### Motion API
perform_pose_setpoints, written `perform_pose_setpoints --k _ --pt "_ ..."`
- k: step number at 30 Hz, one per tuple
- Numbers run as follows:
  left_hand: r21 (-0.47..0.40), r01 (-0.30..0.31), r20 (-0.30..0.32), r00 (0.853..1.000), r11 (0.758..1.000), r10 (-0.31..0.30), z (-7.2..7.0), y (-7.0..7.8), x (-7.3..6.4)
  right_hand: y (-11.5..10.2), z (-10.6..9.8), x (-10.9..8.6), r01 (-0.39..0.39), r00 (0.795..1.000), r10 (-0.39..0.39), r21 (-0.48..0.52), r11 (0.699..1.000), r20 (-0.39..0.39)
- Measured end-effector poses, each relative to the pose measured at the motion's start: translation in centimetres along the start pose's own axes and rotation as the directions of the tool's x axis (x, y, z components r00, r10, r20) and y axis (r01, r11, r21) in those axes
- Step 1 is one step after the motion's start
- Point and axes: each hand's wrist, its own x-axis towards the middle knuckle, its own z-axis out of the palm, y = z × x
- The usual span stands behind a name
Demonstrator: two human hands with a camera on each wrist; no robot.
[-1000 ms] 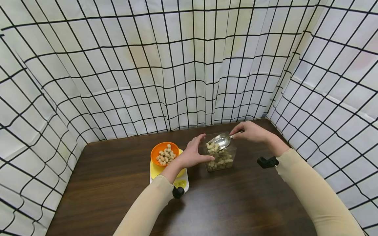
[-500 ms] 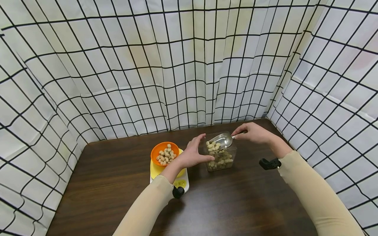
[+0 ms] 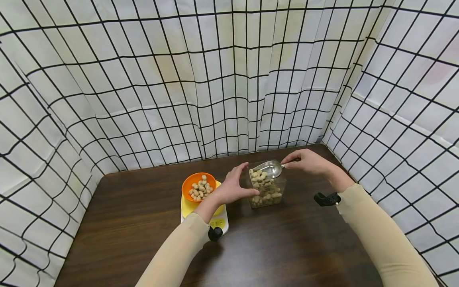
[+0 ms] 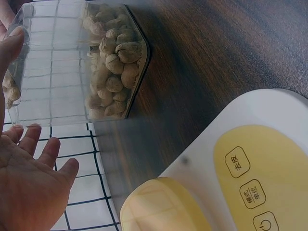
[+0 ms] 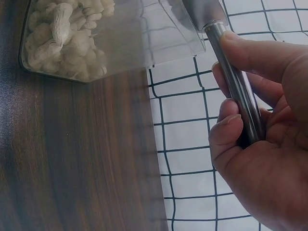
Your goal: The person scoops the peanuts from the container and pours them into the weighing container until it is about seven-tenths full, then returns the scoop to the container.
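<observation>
A clear plastic container (image 3: 267, 196) of unshelled peanuts (image 4: 115, 65) stands on the table. My left hand (image 3: 234, 188) spans its left side, the thumb at the near wall by the rim and the fingertips at the opposite wall, steadying it. My right hand (image 3: 308, 161) grips a metal scoop by its handle (image 5: 236, 86), with fingers curled round it. The scoop's bowl (image 3: 273, 169) tilts down to the left at the container's mouth, with peanuts (image 3: 257, 175) at its lip. Left of my left hand, an orange bowl (image 3: 185, 185) holds more peanuts.
The orange bowl sits on a yellow-and-white kitchen scale (image 4: 192, 168) with button markings, partly under my left forearm. A dark wood table (image 3: 143, 239) lies below. White curtains (image 3: 222, 79) with a black grid enclose the back and sides.
My right hand with the scoop has drawn slightly to the right over the container. The left hand and the orange bowl keep their places.
</observation>
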Motion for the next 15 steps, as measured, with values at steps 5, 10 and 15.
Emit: perform_pose_setpoints --k 5,10,15 --pt "-0.001 -0.002 -0.003 1.000 1.000 0.002 -0.02 -0.04 0.01 -0.04 -0.29 -0.13 -0.006 1.000 0.006 -0.005 1.000 -0.018" --pt "-0.009 0.001 0.000 1.000 1.000 -0.001 -0.02 -0.07 0.01 -0.24 -0.65 -0.33 -0.013 0.999 0.012 -0.009 1.000 -0.039" --pt "-0.012 -0.006 0.001 1.000 1.000 0.006 -0.11 0.05 -0.17 -0.58 -0.92 -0.51 -0.010 0.999 0.011 0.004 1.000 -0.052"
